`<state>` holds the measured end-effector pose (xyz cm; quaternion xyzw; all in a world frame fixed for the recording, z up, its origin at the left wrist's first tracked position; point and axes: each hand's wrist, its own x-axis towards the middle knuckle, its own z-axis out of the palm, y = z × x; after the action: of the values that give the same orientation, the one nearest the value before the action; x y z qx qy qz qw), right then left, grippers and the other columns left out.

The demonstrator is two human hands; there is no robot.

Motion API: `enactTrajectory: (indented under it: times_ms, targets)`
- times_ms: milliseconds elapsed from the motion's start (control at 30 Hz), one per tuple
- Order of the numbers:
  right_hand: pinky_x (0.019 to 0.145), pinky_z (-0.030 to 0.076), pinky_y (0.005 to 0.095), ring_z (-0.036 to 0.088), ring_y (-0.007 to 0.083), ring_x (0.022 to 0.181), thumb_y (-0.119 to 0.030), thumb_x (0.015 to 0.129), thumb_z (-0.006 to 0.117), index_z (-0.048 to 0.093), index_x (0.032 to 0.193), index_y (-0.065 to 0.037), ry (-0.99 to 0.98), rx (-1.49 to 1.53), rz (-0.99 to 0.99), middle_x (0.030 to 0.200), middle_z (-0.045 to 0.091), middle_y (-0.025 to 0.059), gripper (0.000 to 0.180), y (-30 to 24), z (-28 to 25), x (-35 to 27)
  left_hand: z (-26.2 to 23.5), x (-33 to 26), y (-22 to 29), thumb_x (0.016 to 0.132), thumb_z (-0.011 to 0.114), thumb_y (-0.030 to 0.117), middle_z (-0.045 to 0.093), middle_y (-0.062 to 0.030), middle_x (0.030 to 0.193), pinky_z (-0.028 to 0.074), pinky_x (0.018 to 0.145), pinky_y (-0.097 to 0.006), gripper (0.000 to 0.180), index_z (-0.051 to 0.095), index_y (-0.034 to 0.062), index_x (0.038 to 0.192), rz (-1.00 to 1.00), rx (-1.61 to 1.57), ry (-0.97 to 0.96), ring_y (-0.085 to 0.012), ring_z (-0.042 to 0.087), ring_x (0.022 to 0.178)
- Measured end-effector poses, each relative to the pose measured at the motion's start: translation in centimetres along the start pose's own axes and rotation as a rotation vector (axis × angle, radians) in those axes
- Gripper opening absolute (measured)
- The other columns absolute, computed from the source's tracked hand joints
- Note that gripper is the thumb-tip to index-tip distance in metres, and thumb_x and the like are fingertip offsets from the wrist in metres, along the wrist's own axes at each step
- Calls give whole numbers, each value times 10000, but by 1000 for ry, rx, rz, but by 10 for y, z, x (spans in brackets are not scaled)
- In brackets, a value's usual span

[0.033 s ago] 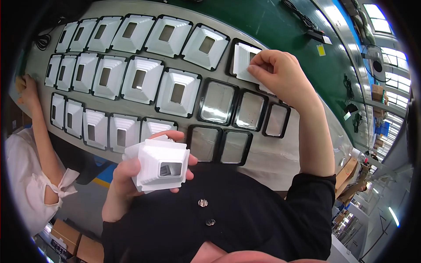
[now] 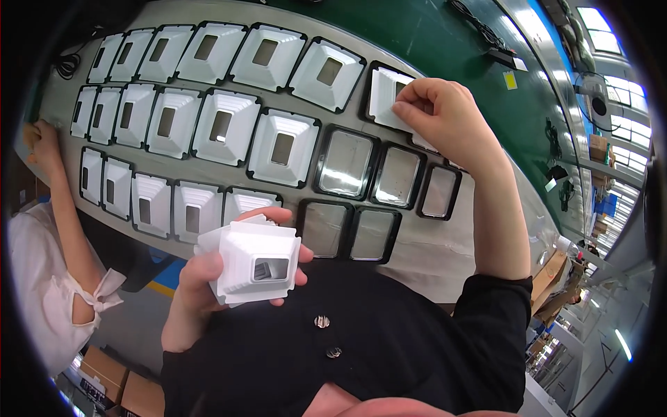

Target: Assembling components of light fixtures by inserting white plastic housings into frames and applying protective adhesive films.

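Observation:
My left hand (image 2: 198,281) holds a small stack of white stepped plastic reflectors (image 2: 256,267) close to my chest, above the near edge of the grey table (image 2: 431,257). My right hand (image 2: 445,115) reaches to the far row and grips a white reflector (image 2: 384,94) sitting in a black frame at that row's right end. Three rows of black frames cover the table. Most hold a white reflector (image 2: 281,147). Several frames to the right show only a glass pane (image 2: 345,163), including two just in front of me (image 2: 374,235).
A person in a white top (image 2: 42,278) stands at the left with a hand (image 2: 42,139) on the table edge. A black cable (image 2: 66,66) lies at the far left. Cardboard boxes (image 2: 118,389) sit on the floor. A green surface (image 2: 445,35) lies beyond the table.

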<state>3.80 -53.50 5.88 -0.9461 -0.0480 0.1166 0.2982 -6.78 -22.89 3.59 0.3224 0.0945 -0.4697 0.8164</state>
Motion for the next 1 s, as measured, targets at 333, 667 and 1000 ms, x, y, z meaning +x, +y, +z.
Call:
enactTrajectory:
  times_ms: [333, 667, 1000]
  targets:
    - [663, 499, 327, 624, 218, 682, -167, 807, 671, 662, 843, 9, -52, -7, 29, 715, 654, 110, 179, 1, 16, 9, -6, 1, -1, 657, 674, 503, 521, -329, 1218, 578, 738, -420, 1003, 273, -3, 1425, -14, -37, 22, -398, 620, 1033]
    - [502, 418, 255, 541, 128, 597, 70, 701, 633, 672, 924, -44, 175, 132, -703, 740, 592, 26, 254, -58, 34, -66, 2, 5, -8, 792, 567, 601, 502, -380, 1207, 613, 658, -410, 990, 216, -84, 1415, 57, -106, -144, -432, 634, 1001]
    - [528, 417, 281, 534, 156, 621, -92, 704, 661, 625, 936, -69, 29, 45, -998, 804, 518, 20, 236, -71, 60, -112, 17, -18, -28, 828, 504, 619, 528, -233, 1233, 612, 701, -407, 945, 256, -86, 1406, 72, -2, -100, -348, 616, 1055]
